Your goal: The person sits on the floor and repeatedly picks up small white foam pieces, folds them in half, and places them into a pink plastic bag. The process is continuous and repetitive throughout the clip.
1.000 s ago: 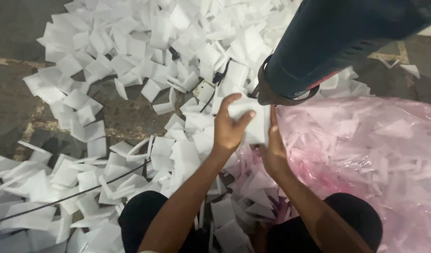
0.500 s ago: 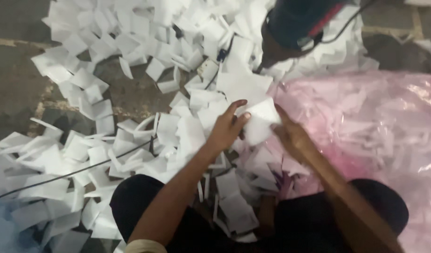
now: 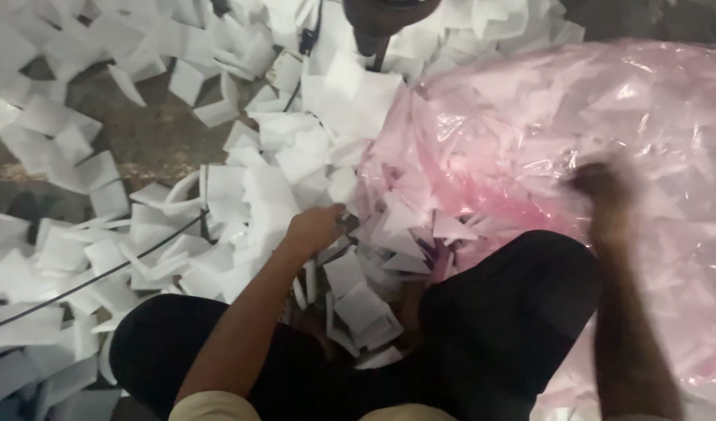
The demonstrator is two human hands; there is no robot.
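Left hand (image 3: 315, 228) is down in the heap of white paper pieces (image 3: 288, 168), knuckles up, fingers curled into the loose sheets right at the edge of the pink plastic bag (image 3: 529, 132). Whether those fingers are clamped on a sheet or just pressed among them, I cannot tell; the tips are buried. White pieces lie all around that hand: beyond the fingertips, off to its left, and spilling back toward the wrist between the person's knees in dark trousers (image 3: 514, 312).

Right hand (image 3: 603, 179) is over on the pink bag, and it's a blur, so the fingers can't be read as apart or together. The bag's crinkled film lies under and all round it, with more white pieces showing through the plastic.

Farther out, left of the left hand, a thin black cable (image 3: 85, 282) runs across the scattered paper and bare concrete floor (image 3: 148, 132). Well beyond the fingertips, at the top edge, a dark rounded object (image 3: 385, 19) sits among the sheets.
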